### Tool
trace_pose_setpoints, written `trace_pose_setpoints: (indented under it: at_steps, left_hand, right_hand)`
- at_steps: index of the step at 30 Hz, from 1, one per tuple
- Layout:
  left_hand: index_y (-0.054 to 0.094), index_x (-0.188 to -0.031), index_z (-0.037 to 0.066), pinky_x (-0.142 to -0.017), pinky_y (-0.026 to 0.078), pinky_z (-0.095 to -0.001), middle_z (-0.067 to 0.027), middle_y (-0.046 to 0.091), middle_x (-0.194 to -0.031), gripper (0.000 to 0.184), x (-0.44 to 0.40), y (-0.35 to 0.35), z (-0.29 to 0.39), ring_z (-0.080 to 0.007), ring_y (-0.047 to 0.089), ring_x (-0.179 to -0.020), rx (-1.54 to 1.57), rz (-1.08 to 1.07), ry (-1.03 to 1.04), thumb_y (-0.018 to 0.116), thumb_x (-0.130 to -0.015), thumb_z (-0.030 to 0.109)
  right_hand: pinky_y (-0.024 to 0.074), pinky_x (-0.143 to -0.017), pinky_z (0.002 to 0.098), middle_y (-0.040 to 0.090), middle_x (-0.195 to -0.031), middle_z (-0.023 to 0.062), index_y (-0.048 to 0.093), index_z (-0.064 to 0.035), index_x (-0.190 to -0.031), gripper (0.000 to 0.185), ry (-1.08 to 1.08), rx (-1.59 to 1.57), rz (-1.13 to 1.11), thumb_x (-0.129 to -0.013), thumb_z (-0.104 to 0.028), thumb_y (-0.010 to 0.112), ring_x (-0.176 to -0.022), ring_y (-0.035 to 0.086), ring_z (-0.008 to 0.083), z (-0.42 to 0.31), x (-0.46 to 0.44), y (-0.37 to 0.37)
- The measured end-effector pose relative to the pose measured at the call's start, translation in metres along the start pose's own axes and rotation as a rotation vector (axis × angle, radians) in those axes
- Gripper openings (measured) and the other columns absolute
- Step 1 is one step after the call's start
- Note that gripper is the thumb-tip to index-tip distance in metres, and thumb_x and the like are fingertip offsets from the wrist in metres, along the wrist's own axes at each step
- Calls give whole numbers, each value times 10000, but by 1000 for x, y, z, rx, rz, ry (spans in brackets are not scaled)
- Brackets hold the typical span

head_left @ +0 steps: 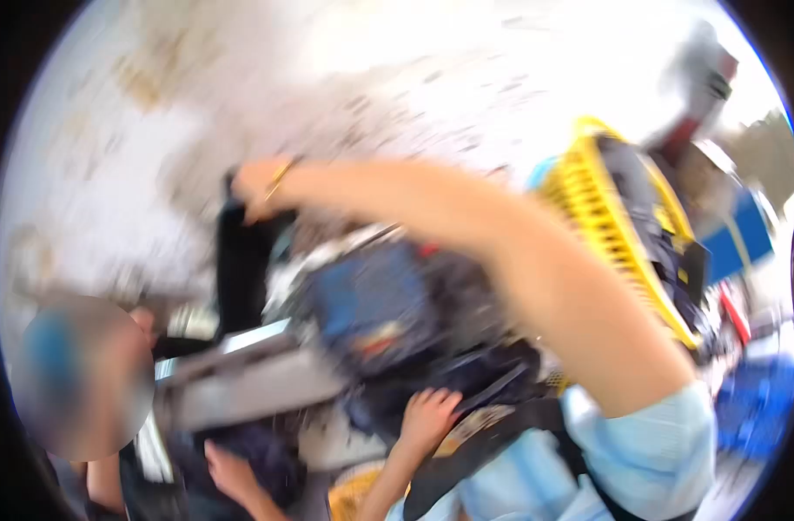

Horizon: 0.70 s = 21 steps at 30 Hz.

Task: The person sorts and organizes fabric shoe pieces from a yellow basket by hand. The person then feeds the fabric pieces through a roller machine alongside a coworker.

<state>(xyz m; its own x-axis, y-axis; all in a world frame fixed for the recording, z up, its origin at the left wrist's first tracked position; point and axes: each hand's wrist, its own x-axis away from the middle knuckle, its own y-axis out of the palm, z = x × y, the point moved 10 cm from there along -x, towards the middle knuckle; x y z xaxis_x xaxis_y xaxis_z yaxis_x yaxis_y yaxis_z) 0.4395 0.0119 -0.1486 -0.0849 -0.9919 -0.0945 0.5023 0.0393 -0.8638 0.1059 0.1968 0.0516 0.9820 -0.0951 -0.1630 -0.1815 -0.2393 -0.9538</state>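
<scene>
My right hand (262,187), with a yellow band at its wrist, reaches far across to the left. Its fingers are closed on the top of a long black cloth-like item (243,269) that hangs down; its exact kind is blurred. Nearer to my body, my left hand (427,418) lies on a dark plastic-looking bundle (492,382), its fingers loosely apart. Between the two hands is a heap with a blue packed bundle (371,295) in clear, crinkled wrapping.
A yellow basket (597,217) of dark items stands at the right, near a blue box (740,239) and a blue bag (762,404). Another person (84,378) is at the left. A hand (230,473) shows at the lower left beside a long grey box-like piece (249,386).
</scene>
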Motion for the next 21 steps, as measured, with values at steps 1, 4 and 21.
trace_pose_setpoints:
  at_steps: [1, 4, 21]
  left_hand:
    - [581, -955, 146, -703, 461, -357, -31, 593, -908, 309, -2, 1, 0, -247, 559, -840, 15, -52, -20, 699, -678, 216]
    - [555, -972, 107, -699, 455, -427, -91, 614, -847, 272, -10, -4, 4, -308, 583, -804, 116, -119, 28, 639, -749, 240]
    - [626, -950, -1, -661, 444, -203, 11, 626, -809, 177, 182, -124, -130, -48, 539, -724, 1017, 740, -910, 673, -799, 78]
  right_hand:
    - [488, -808, 409, 650, -904, 193, 675, -29, -898, 402, 109, 14, -53, -677, -365, 680, -902, 619, 339, 8, 16, -14]
    - [498, -780, 408, 649, -876, 196, 682, -32, -867, 385, 306, 170, 191, -676, -358, 609, -866, 623, 332, 80, 27, -65]
    - [435, -936, 420, 530, -1211, 183, 510, -26, -1203, 350, 620, 681, -191, -879, -118, 417, -1163, 488, 297, 163, 404, -166]
